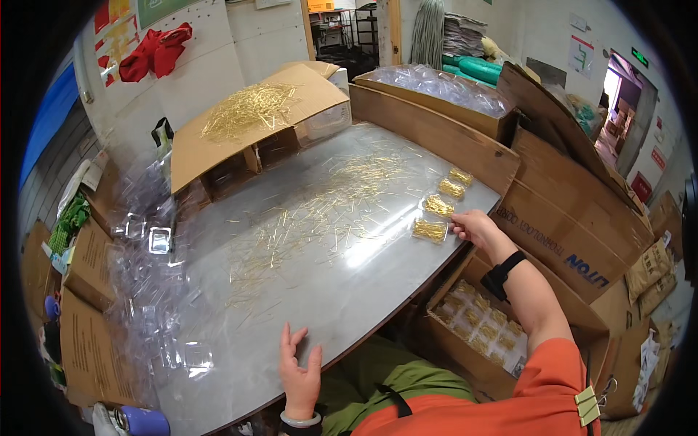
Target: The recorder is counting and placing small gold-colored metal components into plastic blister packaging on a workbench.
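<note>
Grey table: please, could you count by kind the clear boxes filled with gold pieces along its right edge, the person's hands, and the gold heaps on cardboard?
Filled clear boxes: 4
Hands (left hand, right hand): 2
Gold heap on cardboard: 1
Total: 7

White walls [542,25] w/ doorway [622,120] upper R, prob. daylight [612,78] beyond

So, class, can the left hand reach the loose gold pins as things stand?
Probably yes: the left hand looks empty, and only grey tabletop lies between it and the loose gold pins.
</note>
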Tool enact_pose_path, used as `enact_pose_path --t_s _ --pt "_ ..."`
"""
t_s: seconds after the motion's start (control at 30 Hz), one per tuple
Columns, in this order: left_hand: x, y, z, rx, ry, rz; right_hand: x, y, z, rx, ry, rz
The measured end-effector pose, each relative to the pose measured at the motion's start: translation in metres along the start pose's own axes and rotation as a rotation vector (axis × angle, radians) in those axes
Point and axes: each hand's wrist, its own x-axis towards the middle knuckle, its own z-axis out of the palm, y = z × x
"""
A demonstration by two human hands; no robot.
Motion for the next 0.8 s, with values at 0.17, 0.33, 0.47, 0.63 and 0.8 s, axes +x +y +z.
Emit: enact_pose_path --t_s 0.17,0.33,0.47,0.63,0.8 --pt "-0.001 0.0 0.001 0.017 0.018 0.01 0.0 -0.003 -0.001 -0.049 -0.089 0.05" --pt "-0.001 0.0 0.001 0.089 0.015 0.048 -0.016 -0.009 0.003 -0.079 -0.168 0.051" --pt "-0.002 0.001 0.002 0.071 0.022 0.019 -0.007 -0.002 0.008 -0.122 -0.175 0.042" --pt "-0.002 0.001 0.004 0.057 0.012 0.006 -0.003 0.008 0.01 -0.015 -0.175 0.085" --pt "-0.001 0.003 0.004 0.095 -0.036 0.011 -0.031 0.011 -0.01 0.039 -0.163 0.066"
